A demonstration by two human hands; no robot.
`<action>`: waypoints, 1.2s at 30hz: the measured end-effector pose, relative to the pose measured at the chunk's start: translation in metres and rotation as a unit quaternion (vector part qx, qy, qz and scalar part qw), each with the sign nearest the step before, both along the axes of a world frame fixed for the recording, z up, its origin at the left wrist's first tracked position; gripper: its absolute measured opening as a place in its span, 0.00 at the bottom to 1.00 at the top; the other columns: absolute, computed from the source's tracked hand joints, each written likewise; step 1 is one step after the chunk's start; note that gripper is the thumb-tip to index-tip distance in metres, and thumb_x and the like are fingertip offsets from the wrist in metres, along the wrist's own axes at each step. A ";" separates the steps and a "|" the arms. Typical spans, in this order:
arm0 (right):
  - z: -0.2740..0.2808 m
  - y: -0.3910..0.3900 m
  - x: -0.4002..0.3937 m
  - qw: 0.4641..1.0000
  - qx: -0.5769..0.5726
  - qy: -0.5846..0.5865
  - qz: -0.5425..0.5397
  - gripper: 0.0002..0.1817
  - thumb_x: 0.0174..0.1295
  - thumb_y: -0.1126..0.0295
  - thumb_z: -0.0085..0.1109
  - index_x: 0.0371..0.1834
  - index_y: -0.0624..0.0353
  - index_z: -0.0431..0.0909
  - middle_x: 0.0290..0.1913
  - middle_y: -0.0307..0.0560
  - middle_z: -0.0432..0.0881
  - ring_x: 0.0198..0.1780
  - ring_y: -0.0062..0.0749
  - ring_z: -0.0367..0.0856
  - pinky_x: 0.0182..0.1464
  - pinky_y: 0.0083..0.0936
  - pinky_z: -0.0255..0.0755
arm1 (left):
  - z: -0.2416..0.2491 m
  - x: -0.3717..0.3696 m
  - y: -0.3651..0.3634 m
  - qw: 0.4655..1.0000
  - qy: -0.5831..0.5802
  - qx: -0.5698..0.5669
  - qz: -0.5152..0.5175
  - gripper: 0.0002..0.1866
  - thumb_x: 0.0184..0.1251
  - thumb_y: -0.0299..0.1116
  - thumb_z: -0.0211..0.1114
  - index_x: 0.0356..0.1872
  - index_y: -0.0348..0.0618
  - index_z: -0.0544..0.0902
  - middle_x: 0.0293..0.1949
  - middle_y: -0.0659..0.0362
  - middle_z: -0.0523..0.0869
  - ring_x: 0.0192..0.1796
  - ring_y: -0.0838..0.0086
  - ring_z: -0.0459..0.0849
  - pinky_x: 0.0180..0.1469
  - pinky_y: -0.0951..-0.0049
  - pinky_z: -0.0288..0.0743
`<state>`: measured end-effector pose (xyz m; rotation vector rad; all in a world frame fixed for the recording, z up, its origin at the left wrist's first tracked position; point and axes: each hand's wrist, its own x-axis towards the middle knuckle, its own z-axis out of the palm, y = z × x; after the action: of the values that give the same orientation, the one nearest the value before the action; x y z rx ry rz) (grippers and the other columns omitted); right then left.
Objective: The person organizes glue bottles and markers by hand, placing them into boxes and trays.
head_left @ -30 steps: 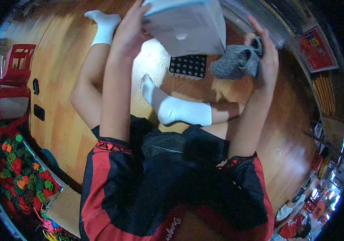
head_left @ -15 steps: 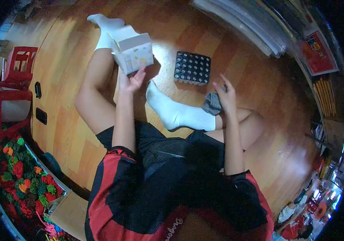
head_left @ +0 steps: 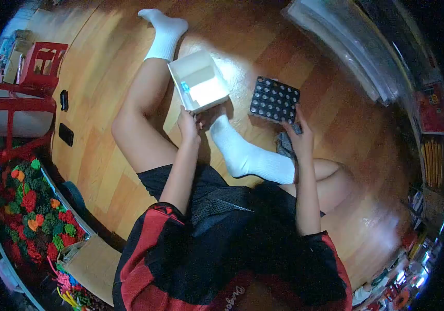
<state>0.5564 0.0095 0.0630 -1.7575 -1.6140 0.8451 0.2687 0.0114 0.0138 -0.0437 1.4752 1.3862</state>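
With the left hand [head_left: 187, 124], grasps the white box [head_left: 199, 83] by its near edge, just beyond the fingers. Points its open mouth up toward the camera; shows no clear long axis. With the right hand [head_left: 301, 137], beside the grey cloth [head_left: 284, 144], reaches fingertips to the near right corner of the black tray [head_left: 275, 99], lying crosswise lengthways; cannot tell whether clenched.
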 end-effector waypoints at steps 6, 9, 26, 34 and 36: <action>-0.007 -0.001 0.002 0.998 -0.028 -0.059 0.016 0.34 0.43 0.53 0.61 0.57 0.39 0.63 0.42 0.55 0.76 0.43 0.44 0.75 0.44 0.31 0.68 | 0.034 0.004 0.004 0.995 0.081 0.060 0.018 0.26 0.63 0.52 0.38 0.45 0.37 0.67 0.31 0.56 0.74 0.18 0.79 0.66 0.16 0.80 0.62; -0.010 0.000 0.003 0.988 0.002 -0.155 0.021 0.33 0.43 0.52 0.60 0.57 0.37 0.63 0.41 0.53 0.76 0.41 0.44 0.75 0.40 0.32 0.69 | 0.030 -0.001 0.001 0.996 0.071 0.002 0.045 0.29 0.64 0.53 0.37 0.52 0.35 0.64 0.44 0.52 0.72 0.30 0.75 0.73 0.31 0.76 0.70; -0.031 0.000 0.007 0.990 0.039 0.077 -0.115 0.21 0.49 0.61 0.58 0.45 0.60 0.74 0.34 0.51 0.74 0.36 0.38 0.74 0.40 0.24 0.67 | 0.034 0.111 0.046 0.774 0.415 0.103 -0.467 0.20 0.56 0.37 0.55 0.47 0.36 0.71 0.38 0.45 0.78 0.44 0.53 0.75 0.45 0.66 0.67; -0.038 0.002 0.009 0.996 0.021 0.060 -0.063 0.21 0.47 0.61 0.60 0.38 0.69 0.74 0.42 0.55 0.74 0.44 0.40 0.72 0.45 0.23 0.64 | 0.026 0.111 0.034 0.788 0.419 0.199 -0.404 0.23 0.56 0.36 0.56 0.52 0.38 0.68 0.37 0.43 0.78 0.41 0.60 0.79 0.42 0.71 0.69; -0.037 0.002 0.008 0.996 0.000 0.052 -0.070 0.22 0.47 0.61 0.61 0.39 0.69 0.74 0.43 0.56 0.73 0.46 0.41 0.72 0.47 0.23 0.64 | 0.025 0.112 0.031 0.803 0.404 0.170 -0.403 0.24 0.56 0.36 0.57 0.52 0.35 0.67 0.35 0.42 0.78 0.38 0.63 0.80 0.39 0.72 0.70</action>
<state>0.5642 0.0114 0.0257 -1.7730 -1.4053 0.8544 0.3804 0.0420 0.0391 1.4052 1.5584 0.9190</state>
